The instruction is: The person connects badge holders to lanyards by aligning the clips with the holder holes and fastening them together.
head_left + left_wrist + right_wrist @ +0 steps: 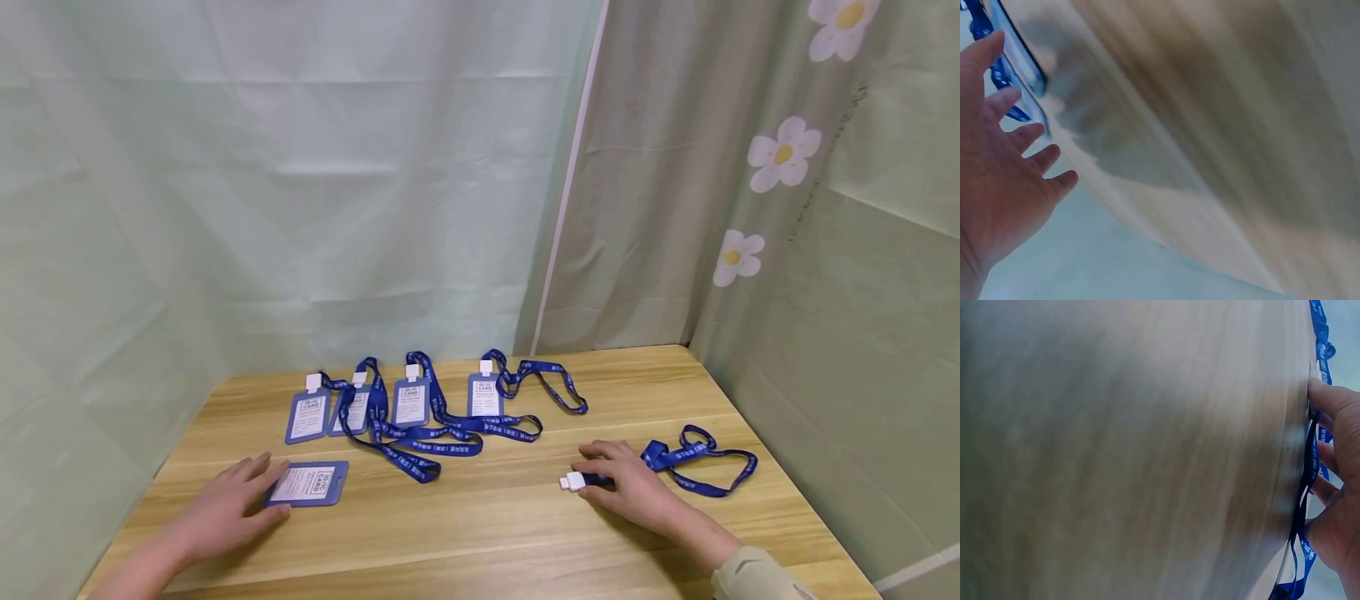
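In the head view, a blue ID card holder lies flat on the table at the left, without a lanyard, its slotted end facing right. My left hand is at its left end, overlapping that edge in this view. In the left wrist view the left hand's fingers are spread and relaxed. Over at the right, my right hand pinches a blue printed lanyard close to its white clip, which sticks out to the left past the fingertips. The lanyard's loop trails to the right on the wood.
Several blue card holders with lanyards attached, such as the one at the right, lie in a row toward the table's back edge. Their straps overlap in front of them. Curtains hang behind the wooden table and on both sides.
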The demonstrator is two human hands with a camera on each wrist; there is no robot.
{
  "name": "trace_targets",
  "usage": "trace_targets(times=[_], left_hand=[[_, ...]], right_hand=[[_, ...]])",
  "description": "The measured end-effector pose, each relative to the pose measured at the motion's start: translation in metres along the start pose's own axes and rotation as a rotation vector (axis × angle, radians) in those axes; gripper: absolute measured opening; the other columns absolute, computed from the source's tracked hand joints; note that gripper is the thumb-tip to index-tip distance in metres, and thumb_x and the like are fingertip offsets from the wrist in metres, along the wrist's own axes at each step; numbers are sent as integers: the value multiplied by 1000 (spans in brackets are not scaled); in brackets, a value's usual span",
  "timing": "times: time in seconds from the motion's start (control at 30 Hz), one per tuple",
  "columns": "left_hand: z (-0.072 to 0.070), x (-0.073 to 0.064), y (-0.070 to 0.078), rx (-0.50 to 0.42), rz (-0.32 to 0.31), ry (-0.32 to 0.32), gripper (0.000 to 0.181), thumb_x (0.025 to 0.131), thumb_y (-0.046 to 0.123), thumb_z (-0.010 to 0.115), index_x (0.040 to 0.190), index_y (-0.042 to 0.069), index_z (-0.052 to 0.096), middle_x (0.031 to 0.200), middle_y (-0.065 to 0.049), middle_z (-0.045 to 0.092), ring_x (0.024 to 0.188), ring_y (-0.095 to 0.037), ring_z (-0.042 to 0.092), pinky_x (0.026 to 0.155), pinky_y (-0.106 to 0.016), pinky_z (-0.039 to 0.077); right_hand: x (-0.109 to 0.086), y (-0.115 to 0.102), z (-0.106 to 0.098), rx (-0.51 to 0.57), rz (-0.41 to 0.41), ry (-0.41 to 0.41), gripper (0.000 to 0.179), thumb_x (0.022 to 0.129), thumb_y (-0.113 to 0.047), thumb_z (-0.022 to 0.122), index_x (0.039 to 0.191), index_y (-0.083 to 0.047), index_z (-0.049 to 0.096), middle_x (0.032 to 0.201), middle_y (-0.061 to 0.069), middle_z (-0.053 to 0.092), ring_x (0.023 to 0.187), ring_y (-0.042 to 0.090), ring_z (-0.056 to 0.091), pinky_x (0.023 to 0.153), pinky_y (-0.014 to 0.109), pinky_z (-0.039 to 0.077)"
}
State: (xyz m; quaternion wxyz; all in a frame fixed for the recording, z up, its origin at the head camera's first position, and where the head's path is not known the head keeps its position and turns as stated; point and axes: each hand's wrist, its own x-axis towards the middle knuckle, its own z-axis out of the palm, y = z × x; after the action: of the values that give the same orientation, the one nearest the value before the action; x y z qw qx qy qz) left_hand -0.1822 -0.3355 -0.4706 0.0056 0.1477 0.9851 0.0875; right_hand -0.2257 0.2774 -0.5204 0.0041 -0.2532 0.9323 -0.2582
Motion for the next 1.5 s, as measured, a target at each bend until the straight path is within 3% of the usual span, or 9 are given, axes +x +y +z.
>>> trace_targets(times=[0.2, 0.53, 0.87, 1.17, 1.33, 1.5], left_hand=[[7, -6, -4, -16, 4, -4, 63, 91, 54, 72, 138, 13, 66, 144, -31, 51, 127, -58, 47, 95, -72, 43], [14, -4, 23, 13, 47, -23, 52, 94, 41, 73, 134, 9, 67, 141, -18, 58, 127, -44, 55, 100, -63, 47], [16, 1, 67, 64, 82, -102, 53, 95, 52, 69, 135, 18, 68, 136, -7, 62, 122, -32, 60, 100, -57, 50], [22, 16, 120, 112, 212, -103, 54, 96, 57, 64, 132, 18, 69, 130, -3, 65, 116, -24, 62, 97, -50, 53], [28, 25, 147, 105, 274, -74, 53, 97, 57, 63, 131, 17, 69, 127, -3, 65, 113, -23, 62, 95, -48, 54], [37, 33, 157, 75, 292, 1, 55, 94, 58, 67, 129, 16, 69, 122, -1, 66, 110, -22, 63, 92, -46, 55]], right_hand=[[-1, -2, -1, 0, -12, 17, 43, 94, -40, 75, 132, -22, 72, 146, 2, 56, 138, 30, 45, 110, 58, 40], [0, -1, 0, -4, -14, 17, 42, 94, -41, 74, 132, -21, 72, 146, 2, 56, 139, 31, 44, 111, 59, 38], [-1, -1, 1, -9, -25, 38, 42, 95, -42, 74, 131, -22, 72, 145, 2, 57, 138, 32, 45, 110, 60, 39], [-1, -1, 1, -1, -26, 41, 43, 94, -43, 74, 132, -23, 72, 146, 2, 57, 138, 32, 45, 109, 60, 40], [-1, -1, 1, 6, -23, 33, 43, 95, -42, 73, 133, -22, 71, 146, 3, 57, 139, 33, 44, 113, 63, 34], [-1, 0, 1, 10, -30, 31, 43, 95, -42, 73, 133, -20, 71, 146, 4, 57, 141, 34, 43, 118, 64, 23]])
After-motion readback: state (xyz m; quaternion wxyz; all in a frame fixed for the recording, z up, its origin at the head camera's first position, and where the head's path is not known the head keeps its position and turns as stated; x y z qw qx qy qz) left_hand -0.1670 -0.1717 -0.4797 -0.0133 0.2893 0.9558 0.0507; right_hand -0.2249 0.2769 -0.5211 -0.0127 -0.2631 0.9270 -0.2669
